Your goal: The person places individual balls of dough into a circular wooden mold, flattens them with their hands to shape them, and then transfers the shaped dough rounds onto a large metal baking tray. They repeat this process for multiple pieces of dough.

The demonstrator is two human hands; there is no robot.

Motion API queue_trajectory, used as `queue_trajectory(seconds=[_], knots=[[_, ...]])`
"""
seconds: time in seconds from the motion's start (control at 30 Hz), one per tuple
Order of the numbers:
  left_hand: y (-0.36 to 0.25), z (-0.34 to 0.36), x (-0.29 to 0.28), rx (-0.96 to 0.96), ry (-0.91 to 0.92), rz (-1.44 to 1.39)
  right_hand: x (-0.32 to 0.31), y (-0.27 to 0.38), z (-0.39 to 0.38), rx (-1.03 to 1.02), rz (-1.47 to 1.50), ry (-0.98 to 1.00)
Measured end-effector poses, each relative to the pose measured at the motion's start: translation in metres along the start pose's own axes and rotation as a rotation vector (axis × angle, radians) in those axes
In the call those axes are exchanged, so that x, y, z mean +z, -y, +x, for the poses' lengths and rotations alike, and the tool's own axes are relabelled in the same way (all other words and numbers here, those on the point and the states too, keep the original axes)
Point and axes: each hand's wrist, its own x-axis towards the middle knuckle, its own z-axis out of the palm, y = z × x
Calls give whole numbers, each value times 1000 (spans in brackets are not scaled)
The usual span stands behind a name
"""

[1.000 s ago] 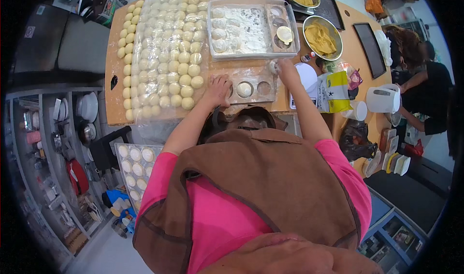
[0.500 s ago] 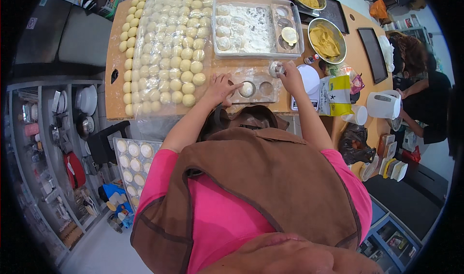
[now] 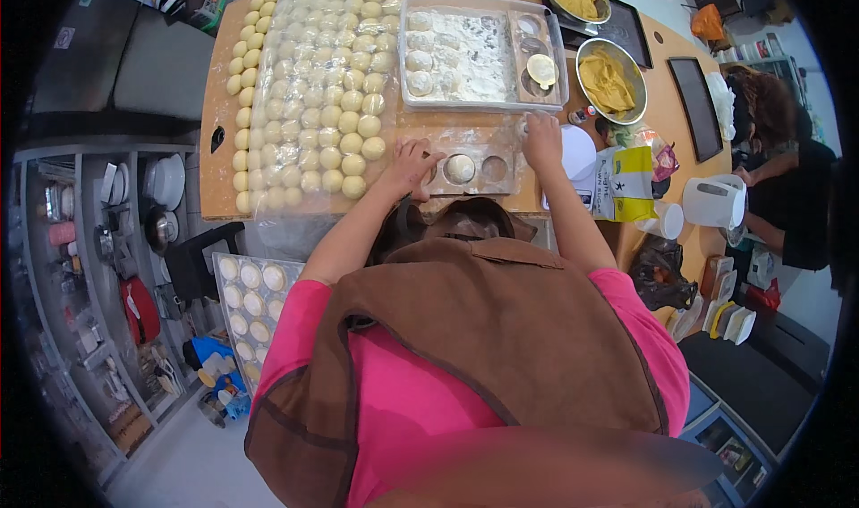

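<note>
A floury wooden mould (image 3: 512, 161) with round hollows lies at the table's near edge. In its middle hollow sits a pale dough ball (image 3: 460, 169); the hollow to the right is bare. My left hand (image 3: 412, 168) grips the mould's left end, fingers curled over it. Beyond the mould's right end, my right hand (image 3: 542, 141) is closed on a small round whitish thing (image 3: 523, 128), mostly hidden by the fingers. Just behind stands a clear plastic tub (image 3: 483, 107) holding white flour (image 3: 474, 56), floured dough pieces and another mould (image 3: 526, 38).
Rows of yellow dough balls (image 3: 352, 163), partly under clear plastic sheet (image 3: 277, 105), fill the left. A white scale (image 3: 579, 154), yellow-white bag (image 3: 633, 181), bowls of yellow filling (image 3: 612, 80) and a white jug (image 3: 714, 202) stand right. Another person (image 3: 796, 195) works there.
My right hand has turned over the round thing, which shows less now. My left index finger has drawn back from the dough ball. The whole view has shifted slightly.
</note>
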Motion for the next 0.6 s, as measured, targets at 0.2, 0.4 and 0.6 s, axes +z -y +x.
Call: queue_trajectory(seconds=[0.2, 0.4, 0.6], knots=[[-1, 3, 2, -28, -9, 1, 42, 64, -30, -597, 297, 245], [1, 4, 4, -22, -36, -6, 50, 70, -44, -644, 217, 263], [-2, 8, -1, -17, 3, -17, 29, 61, -35, -648, 443, 324]])
